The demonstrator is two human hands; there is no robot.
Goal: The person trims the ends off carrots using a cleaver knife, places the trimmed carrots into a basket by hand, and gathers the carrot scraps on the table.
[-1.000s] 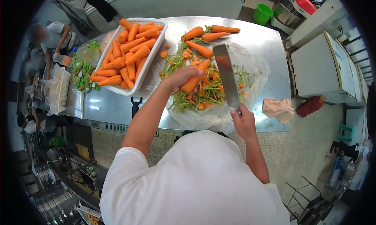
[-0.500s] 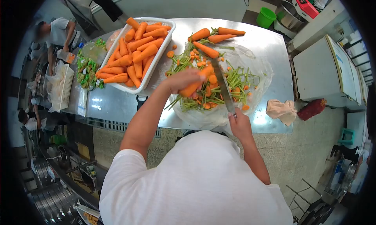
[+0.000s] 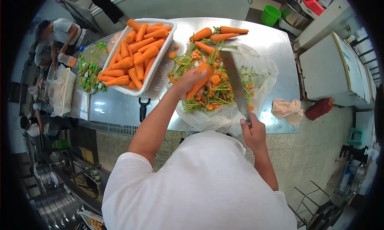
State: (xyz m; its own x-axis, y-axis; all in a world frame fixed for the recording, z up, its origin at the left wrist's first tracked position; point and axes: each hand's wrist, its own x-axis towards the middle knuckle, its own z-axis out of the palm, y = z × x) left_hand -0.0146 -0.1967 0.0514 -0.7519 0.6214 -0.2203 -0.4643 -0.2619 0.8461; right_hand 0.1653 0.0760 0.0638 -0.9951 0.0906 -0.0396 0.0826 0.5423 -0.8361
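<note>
My left hand [image 3: 188, 83] is closed around a carrot [image 3: 201, 79], whose green stem end points away from me. In my right hand [image 3: 254, 131] is the handle of a large knife [image 3: 235, 82]. Its broad blade stands to the right of the held carrot, apart from it. Beneath both hands lies a heap of green carrot stems [image 3: 199, 106] and cut orange ends on a clear plastic sheet [image 3: 269, 72]. Several whole carrots [image 3: 224, 37] with stems rest at the far side of the heap.
A white basket [image 3: 160, 56] piled with carrots stands left on the metal table [image 3: 276, 40]. A black peeler [image 3: 143, 109] lies near the front edge, a beige cloth [image 3: 287, 111] at the right corner. Other people [image 3: 64, 32] are at the left.
The knife has shifted right, away from the carrot in my left hand. That carrot has turned, and its green stem end now shows beside the blade.
</note>
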